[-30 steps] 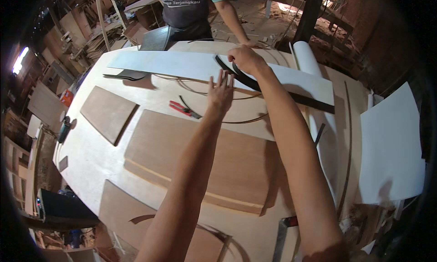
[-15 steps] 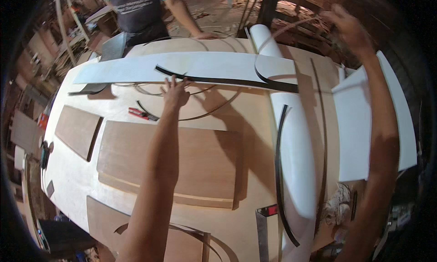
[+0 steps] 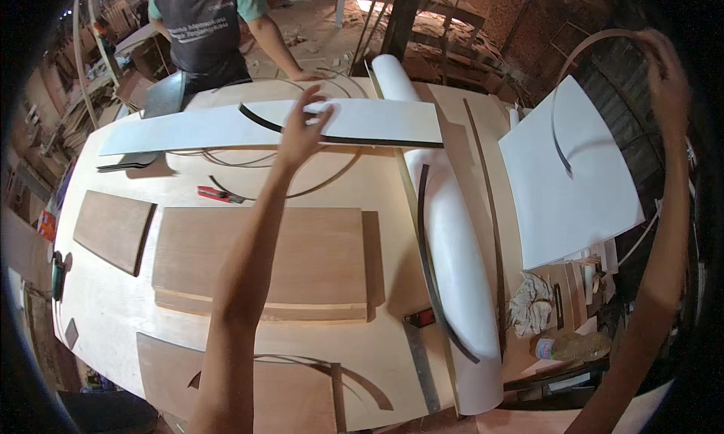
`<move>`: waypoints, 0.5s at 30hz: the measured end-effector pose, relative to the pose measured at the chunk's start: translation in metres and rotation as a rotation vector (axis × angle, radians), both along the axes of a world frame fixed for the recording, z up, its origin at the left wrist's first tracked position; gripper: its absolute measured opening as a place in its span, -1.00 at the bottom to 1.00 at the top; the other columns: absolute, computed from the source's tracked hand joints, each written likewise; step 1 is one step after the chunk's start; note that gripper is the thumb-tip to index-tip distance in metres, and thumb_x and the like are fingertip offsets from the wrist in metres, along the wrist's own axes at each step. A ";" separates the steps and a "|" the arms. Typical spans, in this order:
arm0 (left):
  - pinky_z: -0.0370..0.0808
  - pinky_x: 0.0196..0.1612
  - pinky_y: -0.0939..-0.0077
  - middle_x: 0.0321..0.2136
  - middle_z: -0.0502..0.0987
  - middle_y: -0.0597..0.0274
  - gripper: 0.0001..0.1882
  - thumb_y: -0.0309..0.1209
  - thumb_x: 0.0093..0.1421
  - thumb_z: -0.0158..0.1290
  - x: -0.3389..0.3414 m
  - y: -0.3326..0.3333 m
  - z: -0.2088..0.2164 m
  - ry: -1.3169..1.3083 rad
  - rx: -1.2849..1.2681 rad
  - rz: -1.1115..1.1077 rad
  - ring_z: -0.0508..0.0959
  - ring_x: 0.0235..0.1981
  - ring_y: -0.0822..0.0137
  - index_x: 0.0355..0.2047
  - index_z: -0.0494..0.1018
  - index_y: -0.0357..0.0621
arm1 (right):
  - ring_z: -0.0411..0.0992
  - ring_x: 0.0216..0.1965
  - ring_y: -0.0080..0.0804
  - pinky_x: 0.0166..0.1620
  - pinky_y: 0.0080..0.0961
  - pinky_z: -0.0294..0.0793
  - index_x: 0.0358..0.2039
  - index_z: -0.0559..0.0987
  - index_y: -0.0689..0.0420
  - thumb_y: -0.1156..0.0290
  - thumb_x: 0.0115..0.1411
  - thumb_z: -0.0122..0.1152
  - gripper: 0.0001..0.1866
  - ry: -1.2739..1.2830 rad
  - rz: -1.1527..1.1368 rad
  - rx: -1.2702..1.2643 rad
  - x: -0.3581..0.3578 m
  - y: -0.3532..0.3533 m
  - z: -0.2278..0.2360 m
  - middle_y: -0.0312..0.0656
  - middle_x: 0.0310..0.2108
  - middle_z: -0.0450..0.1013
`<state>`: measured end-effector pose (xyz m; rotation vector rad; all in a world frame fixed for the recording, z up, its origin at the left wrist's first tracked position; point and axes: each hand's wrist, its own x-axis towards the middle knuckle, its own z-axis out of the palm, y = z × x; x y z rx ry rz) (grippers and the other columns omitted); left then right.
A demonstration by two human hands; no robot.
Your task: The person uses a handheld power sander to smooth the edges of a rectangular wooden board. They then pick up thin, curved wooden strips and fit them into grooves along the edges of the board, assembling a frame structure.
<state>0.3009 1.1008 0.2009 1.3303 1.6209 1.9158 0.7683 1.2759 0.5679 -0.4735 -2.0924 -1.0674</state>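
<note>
Holding: our right hand (image 3: 667, 79), raised at the far right, has its fingers closed on one thin strip (image 3: 603, 35).
Thin strip: it arcs leftward from our fingertips, then hangs, its free end in front of one white sheet (image 3: 569, 208).
Left hand (image 3: 302, 132): open, fingers spread and curved, nothing seen in its grasp; we cannot tell whether it touches what lies below.
Board (image 3: 181, 125): one, long and white, lying across the table (image 3: 121, 306) behind and beneath our left hand.
Black strips: we count two. The edge strip (image 3: 377, 141) follows the board's near edge, its left end curving away over the white face; the loose strip (image 3: 421, 238) lies along the roll (image 3: 456, 245).
Roll: one, white, showing on both sides of the board.
Cutter (image 3: 211, 193): one, red, left of our left forearm.
Brown panels: two plain to us, a tapered panel (image 3: 113, 230) and a wide panel (image 3: 260, 253).
Right side: one rag (image 3: 532, 306), one bottle (image 3: 577, 349).
Co-worker (image 3: 200, 34): one, across the table.
</note>
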 end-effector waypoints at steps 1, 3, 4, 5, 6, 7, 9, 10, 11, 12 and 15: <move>0.53 -0.07 0.42 0.03 0.45 0.09 -0.36 -0.29 0.27 0.14 0.020 -0.028 0.045 0.131 0.054 -0.108 0.53 -0.12 0.29 0.29 0.18 -0.20 | 0.38 0.14 -0.15 0.16 -0.34 0.39 0.00 0.52 0.13 0.57 0.24 0.09 -0.69 -0.124 0.150 -0.005 -0.030 -0.033 -0.004 -0.13 0.06 0.42; 0.38 0.16 0.28 0.23 0.30 -0.03 -0.08 -0.25 0.20 0.22 0.068 -0.086 0.133 0.249 0.208 -0.277 0.43 0.10 0.07 0.39 -0.09 -0.26 | 0.37 0.14 -0.12 0.16 -0.35 0.38 -0.06 0.53 0.17 0.63 0.12 0.19 -0.67 -0.425 0.268 -0.031 -0.093 -0.123 0.007 -0.11 0.06 0.40; 0.35 0.18 0.25 0.24 0.28 -0.09 -0.06 -0.27 0.20 0.21 0.096 -0.121 0.172 0.362 0.292 -0.253 0.42 0.12 0.01 0.39 -0.13 -0.26 | 0.36 0.15 -0.11 0.17 -0.34 0.35 -0.03 0.52 0.18 0.61 0.12 0.21 -0.64 -0.522 0.345 -0.083 -0.121 -0.185 0.008 -0.09 0.06 0.40; 0.31 0.21 0.23 0.25 0.26 -0.15 -0.04 -0.28 0.20 0.21 0.123 -0.149 0.201 0.459 0.379 -0.246 0.41 0.14 -0.04 0.40 -0.17 -0.27 | 0.39 0.06 -0.16 0.09 -0.37 0.37 -0.11 0.54 0.17 0.58 0.13 0.22 -0.72 -0.520 0.505 -0.113 -0.148 -0.226 0.003 -0.11 -0.02 0.43; 0.34 0.18 0.22 0.17 0.34 -0.20 -0.12 -0.30 0.21 0.19 0.135 -0.173 0.223 0.479 0.440 -0.220 0.44 0.11 -0.06 0.36 -0.09 -0.28 | 0.41 -0.03 -0.22 0.02 -0.40 0.40 -0.20 0.56 0.16 0.54 0.13 0.23 -0.81 -0.523 0.678 -0.125 -0.178 -0.271 -0.001 -0.14 -0.11 0.46; 0.39 0.03 0.28 -0.01 0.39 -0.11 -0.28 -0.32 0.26 0.12 0.135 -0.202 0.231 0.440 0.489 -0.179 0.47 -0.05 0.04 0.28 0.01 -0.27 | 0.41 -0.06 -0.26 -0.01 -0.40 0.39 -0.21 0.53 0.15 0.50 0.13 0.25 -0.80 -0.416 0.785 -0.148 -0.189 -0.301 -0.006 -0.15 -0.12 0.45; 0.50 -0.29 0.40 -0.37 0.50 0.05 -0.59 -0.36 0.35 -0.01 0.136 -0.248 0.235 0.354 0.549 -0.096 0.54 -0.36 0.25 0.12 0.19 -0.24 | 0.33 0.04 -0.23 0.08 -0.35 0.31 -0.04 0.37 0.15 0.43 0.11 0.31 -0.57 -0.214 0.855 -0.283 -0.201 -0.355 -0.036 -0.11 0.00 0.35; 0.47 -0.40 0.47 -0.46 0.45 0.16 -0.67 -0.35 0.38 -0.06 0.133 -0.283 0.236 0.110 0.512 -0.162 0.49 -0.47 0.35 0.07 0.21 -0.21 | 0.26 0.17 -0.17 0.20 -0.30 0.24 0.15 0.24 0.15 0.40 0.09 0.36 -0.34 -0.128 0.797 -0.387 -0.197 -0.391 -0.055 -0.06 0.14 0.26; 0.44 -0.52 0.53 -0.55 0.40 0.26 -0.74 -0.35 0.41 -0.11 0.122 -0.333 0.233 -0.105 0.456 -0.169 0.43 -0.58 0.46 0.03 0.24 -0.19 | 0.19 0.25 -0.14 0.27 -0.26 0.18 0.25 0.14 0.16 0.34 0.08 0.39 -0.19 -0.009 0.896 -0.522 -0.209 -0.425 -0.082 -0.04 0.23 0.18; 0.29 -0.66 0.66 -0.59 0.28 0.37 -0.76 -0.32 0.46 -0.23 0.115 -0.376 0.219 -0.256 0.417 -0.109 0.25 -0.67 0.60 0.06 0.24 -0.09 | 0.13 0.33 -0.11 0.34 -0.22 0.12 0.36 0.04 0.16 0.28 0.06 0.43 -0.04 0.102 0.973 -0.654 -0.219 -0.459 -0.111 -0.01 0.32 0.09; 0.14 -0.68 0.69 -0.59 0.16 0.44 -0.73 -0.19 0.45 -0.17 0.093 -0.510 0.160 -0.589 0.433 0.024 0.12 -0.70 0.59 0.06 0.29 0.05 | 0.19 0.31 -0.12 0.31 -0.22 0.16 0.38 -0.02 0.17 0.04 0.06 0.42 0.07 -0.234 0.619 -1.325 -0.178 -0.560 -0.211 0.06 0.27 0.19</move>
